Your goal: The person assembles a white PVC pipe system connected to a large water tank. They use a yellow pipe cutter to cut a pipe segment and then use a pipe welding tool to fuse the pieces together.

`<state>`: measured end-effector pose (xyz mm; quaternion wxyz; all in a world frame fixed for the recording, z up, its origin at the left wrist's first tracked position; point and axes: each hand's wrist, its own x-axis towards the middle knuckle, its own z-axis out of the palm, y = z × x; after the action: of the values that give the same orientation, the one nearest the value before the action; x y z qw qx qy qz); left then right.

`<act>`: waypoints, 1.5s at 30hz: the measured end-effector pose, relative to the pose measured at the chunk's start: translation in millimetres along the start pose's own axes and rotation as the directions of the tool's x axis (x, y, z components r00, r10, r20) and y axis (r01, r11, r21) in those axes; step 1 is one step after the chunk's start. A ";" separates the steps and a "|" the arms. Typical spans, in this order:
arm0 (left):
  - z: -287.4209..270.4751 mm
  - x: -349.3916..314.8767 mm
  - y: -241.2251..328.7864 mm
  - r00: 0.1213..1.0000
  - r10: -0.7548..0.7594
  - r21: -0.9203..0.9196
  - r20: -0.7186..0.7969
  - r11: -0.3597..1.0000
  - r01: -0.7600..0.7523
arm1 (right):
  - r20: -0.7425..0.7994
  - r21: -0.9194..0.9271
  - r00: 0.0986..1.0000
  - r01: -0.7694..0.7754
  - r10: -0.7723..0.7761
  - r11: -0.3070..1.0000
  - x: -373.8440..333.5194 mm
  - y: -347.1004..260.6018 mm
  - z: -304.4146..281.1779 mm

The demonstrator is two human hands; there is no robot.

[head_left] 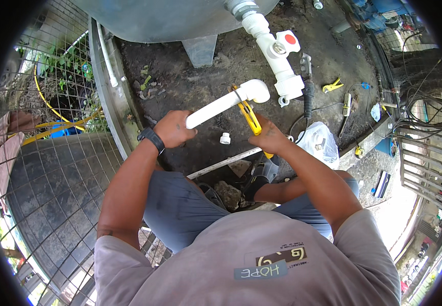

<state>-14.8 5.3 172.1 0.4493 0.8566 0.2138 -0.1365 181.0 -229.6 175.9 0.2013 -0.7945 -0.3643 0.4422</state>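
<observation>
A white plastic pipe (212, 109) with an elbow fitting (256, 91) at its far right end slants across the middle. My left hand (174, 129) is closed at the pipe's near end, a dark watch on that wrist. In my right hand (270, 134) are the handles of a yellow pipe cutter (249, 116). The cutter's dark jaw lies around the pipe just short of the elbow. Below the pipe, a small white fitting (225, 138) rests on the dark ground. Farther off, a white valve (279, 48) with a red-centred handle hangs from the grey tank (170, 15).
A clear plastic bag (318, 144) lies beyond my right forearm. Past it are yellow-green pliers-like cutters (333, 85) and a corded tool (308, 94). Wire mesh fencing (52, 188) stands along the left, and coiled black cable (432, 113) is at the far right.
</observation>
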 end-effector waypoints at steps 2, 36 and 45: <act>0.1 3.5 -7.3 1.000 0.018 0.028 -0.005 0.999 -0.018 | -0.062 0.032 0.998 0.008 -0.006 0.999 3.2 4.8 11.3; 220.8 52.7 26.3 0.921 0.076 -0.910 0.381 0.205 0.360 | 0.061 0.515 0.864 -0.456 0.500 0.726 58.1 22.9 66.3; 229.5 59.6 30.3 0.913 0.038 -0.913 0.406 0.066 0.403 | 0.053 -0.276 0.981 -0.165 0.186 0.947 90.2 66.5 80.2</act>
<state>42.4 -185.5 39.9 0.9122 0.2578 0.2797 -0.1522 170.5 -204.9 40.8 0.0364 -0.8258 -0.3568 0.4352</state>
